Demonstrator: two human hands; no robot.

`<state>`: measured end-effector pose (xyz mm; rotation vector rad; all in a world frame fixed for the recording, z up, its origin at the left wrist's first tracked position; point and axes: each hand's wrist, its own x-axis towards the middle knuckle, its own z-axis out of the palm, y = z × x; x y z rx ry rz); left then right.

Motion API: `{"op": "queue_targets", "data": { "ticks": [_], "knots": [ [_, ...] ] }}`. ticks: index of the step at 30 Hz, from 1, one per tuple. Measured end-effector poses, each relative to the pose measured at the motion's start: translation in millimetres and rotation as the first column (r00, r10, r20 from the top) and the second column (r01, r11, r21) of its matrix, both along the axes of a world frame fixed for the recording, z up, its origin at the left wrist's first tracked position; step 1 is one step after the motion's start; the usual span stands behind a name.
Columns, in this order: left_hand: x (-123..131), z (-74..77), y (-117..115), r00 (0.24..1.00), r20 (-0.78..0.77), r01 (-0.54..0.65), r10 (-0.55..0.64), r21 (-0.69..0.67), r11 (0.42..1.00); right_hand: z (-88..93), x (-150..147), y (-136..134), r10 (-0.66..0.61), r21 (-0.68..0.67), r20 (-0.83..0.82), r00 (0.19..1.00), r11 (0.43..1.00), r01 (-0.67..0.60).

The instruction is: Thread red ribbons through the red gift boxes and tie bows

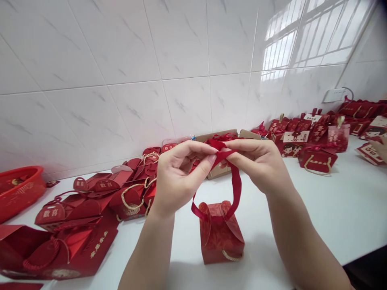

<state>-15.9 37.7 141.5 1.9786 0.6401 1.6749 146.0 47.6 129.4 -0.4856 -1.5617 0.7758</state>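
Note:
A small red gift box (222, 237) stands upright on the white table before me, with a twisted gold cord low on its front. Red ribbon (236, 187) passes through the top of the box and rises in a loop to my hands. My left hand (184, 173) pinches the ribbon between thumb and fingertips. Close beside it, my right hand (256, 163) pinches the ribbon too, where the strands cross. Some of the crossing is hidden behind my fingers.
Red gift boxes (81, 201) crowd the table at left, near a red plastic basket (27, 191). Behind my hands is a cardboard box (216, 172) holding red ribbon. More finished-looking boxes (317, 159) line the right, where another person's hand (379, 148) shows. A tiled wall (127, 60) bounds the back.

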Motion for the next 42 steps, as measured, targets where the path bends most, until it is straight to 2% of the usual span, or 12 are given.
{"op": "queue_targets", "data": {
  "ticks": [7,13,17,20,23,26,29,31,34,37,39,42],
  "knots": [
    [2,-2.7,3,1.000,0.022,-0.007,0.007,-0.017,1.000,-1.0,-2,-2,-0.048,0.065,0.026,0.999,0.997,0.046],
    [5,-3.5,8,0.992,0.128,-0.012,0.021,-0.071,0.997,-1.1,-5,-1,0.076,0.044,0.003,0.997,0.996,-0.076],
    [4,-4.3,9,0.996,0.084,-0.007,0.016,-0.103,0.995,-1.7,-6,3,0.144,-0.055,0.004,0.990,0.988,-0.143],
    [5,-5.1,9,0.997,0.060,-0.046,0.050,-0.079,0.996,-2.9,-6,6,0.287,-0.165,-0.045,0.957,0.943,-0.290],
    [6,-5.9,10,0.994,0.072,-0.085,0.087,-0.030,0.996,-3.0,-6,9,0.405,-0.258,-0.141,0.903,0.866,-0.428],
    [6,-7.3,15,0.996,0.060,-0.057,0.058,-0.033,0.998,-2.6,-5,15,0.470,-0.349,-0.227,0.853,0.778,-0.522],
    [2,-8.5,21,1.000,0.003,0.015,-0.015,-0.123,0.992,-4.4,-4,23,0.488,-0.409,-0.275,0.828,0.720,-0.560],
    [-4,-7.7,25,0.989,-0.090,0.088,-0.113,-0.246,0.965,-7.1,-3,29,0.477,-0.409,-0.272,0.836,0.729,-0.549],
    [-15,-2.6,27,0.924,-0.299,0.115,-0.238,-0.378,0.919,-10.0,3,34,0.452,-0.344,-0.157,0.878,0.809,-0.477],
    [-27,4.9,25,0.819,-0.516,0.040,-0.251,-0.385,0.922,-7.6,14,32,0.429,-0.193,0.117,0.896,0.895,-0.403],
    [-33,8.7,23,0.739,-0.624,-0.017,-0.254,-0.394,0.919,-3.2,22,26,0.401,-0.089,0.348,0.847,0.914,-0.396],
    [-38,10.5,21,0.646,-0.713,-0.081,-0.274,-0.421,0.904,3.5,28,14,0.274,-0.015,0.639,0.719,0.939,-0.345]
  ]
}}
